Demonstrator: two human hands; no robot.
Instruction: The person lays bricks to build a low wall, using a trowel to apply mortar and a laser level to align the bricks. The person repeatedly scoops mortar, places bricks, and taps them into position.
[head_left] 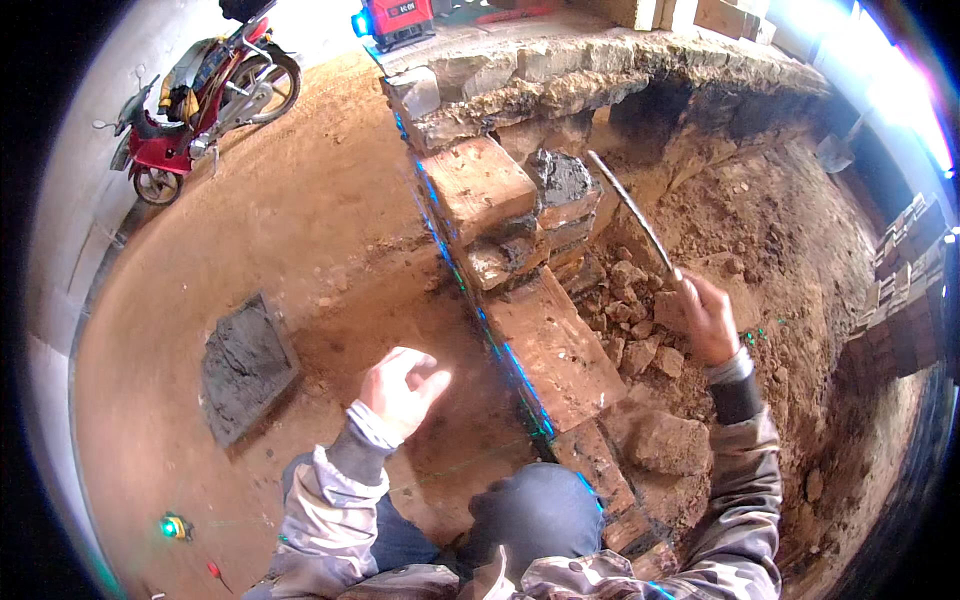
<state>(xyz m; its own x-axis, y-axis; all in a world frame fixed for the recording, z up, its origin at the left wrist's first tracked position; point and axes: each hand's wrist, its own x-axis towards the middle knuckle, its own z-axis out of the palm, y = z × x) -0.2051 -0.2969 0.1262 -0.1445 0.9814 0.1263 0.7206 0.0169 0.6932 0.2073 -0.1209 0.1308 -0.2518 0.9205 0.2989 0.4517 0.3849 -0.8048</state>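
My right hand (706,318) is closed round the near end of a long thin metal tool (632,210), perhaps a mason's trowel seen edge-on. It points up and left over the rubble, its tip near a lump of dark wet mortar (562,178) on the brickwork. Left of that mortar is a reddish block (485,188); a wider block (555,350) lies lower, nearer me. My left hand (402,388) hovers left of the wall, its fingers loosely curled, the thumb apart and nothing visible in it. A blue laser line runs along the wall's left side.
Dark mortar fills a flat board (248,370) on the left floor. Broken stones (640,335) and loose soil lie right of the wall. A red laser level (403,20) stands on the far ledge. A motorcycle (190,120), a shovel (835,152) and stacked bricks (905,280) are farther off.
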